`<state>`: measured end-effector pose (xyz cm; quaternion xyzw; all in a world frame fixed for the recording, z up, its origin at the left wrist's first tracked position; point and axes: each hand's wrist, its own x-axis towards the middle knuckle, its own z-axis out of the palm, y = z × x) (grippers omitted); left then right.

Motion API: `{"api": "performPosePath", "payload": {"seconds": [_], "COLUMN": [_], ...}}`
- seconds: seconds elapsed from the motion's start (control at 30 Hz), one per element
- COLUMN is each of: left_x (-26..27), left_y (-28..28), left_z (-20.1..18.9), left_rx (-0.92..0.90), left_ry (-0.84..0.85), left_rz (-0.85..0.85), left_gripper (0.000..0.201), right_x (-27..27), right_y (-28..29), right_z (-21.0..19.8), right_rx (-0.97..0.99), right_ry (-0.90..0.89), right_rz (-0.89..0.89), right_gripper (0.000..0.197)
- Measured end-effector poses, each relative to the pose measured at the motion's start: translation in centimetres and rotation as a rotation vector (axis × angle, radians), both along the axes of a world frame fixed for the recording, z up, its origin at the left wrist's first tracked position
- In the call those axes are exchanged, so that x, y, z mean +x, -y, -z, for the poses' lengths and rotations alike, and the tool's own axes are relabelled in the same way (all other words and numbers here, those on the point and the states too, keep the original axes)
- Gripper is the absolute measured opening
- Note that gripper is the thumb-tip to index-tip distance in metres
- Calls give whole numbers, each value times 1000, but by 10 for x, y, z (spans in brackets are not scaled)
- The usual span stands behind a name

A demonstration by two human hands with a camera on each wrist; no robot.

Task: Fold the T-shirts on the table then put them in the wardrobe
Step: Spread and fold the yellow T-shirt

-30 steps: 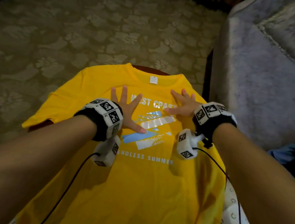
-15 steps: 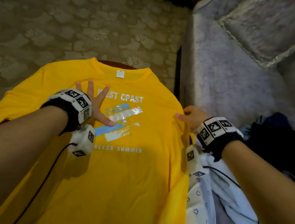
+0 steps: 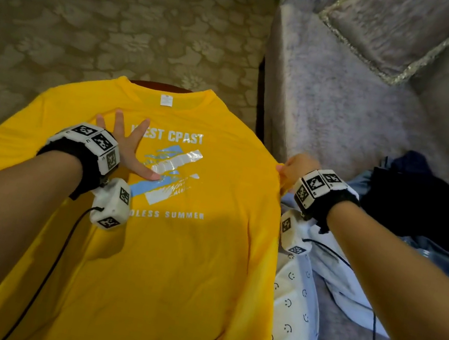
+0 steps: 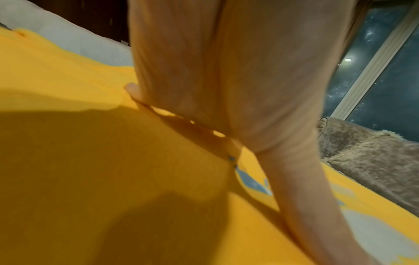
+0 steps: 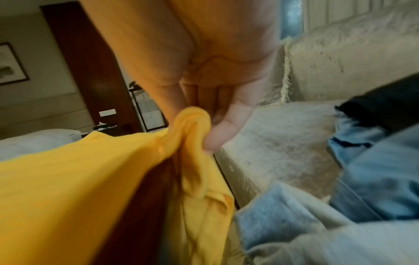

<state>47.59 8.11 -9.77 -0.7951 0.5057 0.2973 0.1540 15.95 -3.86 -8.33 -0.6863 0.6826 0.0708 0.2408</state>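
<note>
The yellow T-shirt (image 3: 173, 250) lay face up across the table (image 3: 160, 85), collar away from the person, and both hands were on it. The left hand (image 3: 127, 150) was spread wide, fingers straight, palm pressed flat on the chest print just left of the lettering; the left wrist view showed that palm down on the cloth. The right hand (image 3: 297, 167) pinched a bunched fold of the shirt's right shoulder edge between thumb and curled fingers (image 5: 217, 132), lifting it a little off the table! Just beside that edge lay a white smiley-print garment (image 3: 293, 317), with a dark clothes pile (image 3: 421, 201) further right on the grey sofa (image 3: 334, 99). A second earlier the right hand had been flat and open on the chest; since then it had slid out to the edge and closed on the fabric, while the left had stayed put.
</note>
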Motion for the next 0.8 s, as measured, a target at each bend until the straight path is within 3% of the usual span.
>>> {"api": "performPosePath", "payload": {"seconds": [0.17,0.2,0.33,0.5,0.57,0.7,0.8], "left_x": [1,0,0,-1,-5,-21,-39], "left_y": [2,2,2,2,2,8,13], "left_z": [1,1,3,4,3,6,5], "left_rx": [-18,-21,-39,-59,-73,-90,-100], "left_ry": [0,-4,-14,-13,-7,15,18], "left_rz": [-18,-21,-24,-26,-38,-27,-15], "left_gripper": [144,144,143,142,138,131,131], "right_x": [7,8,5,5,10,6,7], "right_y": [8,9,5,2,6,10,12], "right_z": [-4,-1,13,7,5,0,-12], "right_rx": [-100,-91,71,286,227,16,-79], "right_ry": [24,20,159,346,410,420,519], "right_rz": [22,7,104,307,313,256,297], "right_gripper": [24,30,51,45,25,5,24]}}
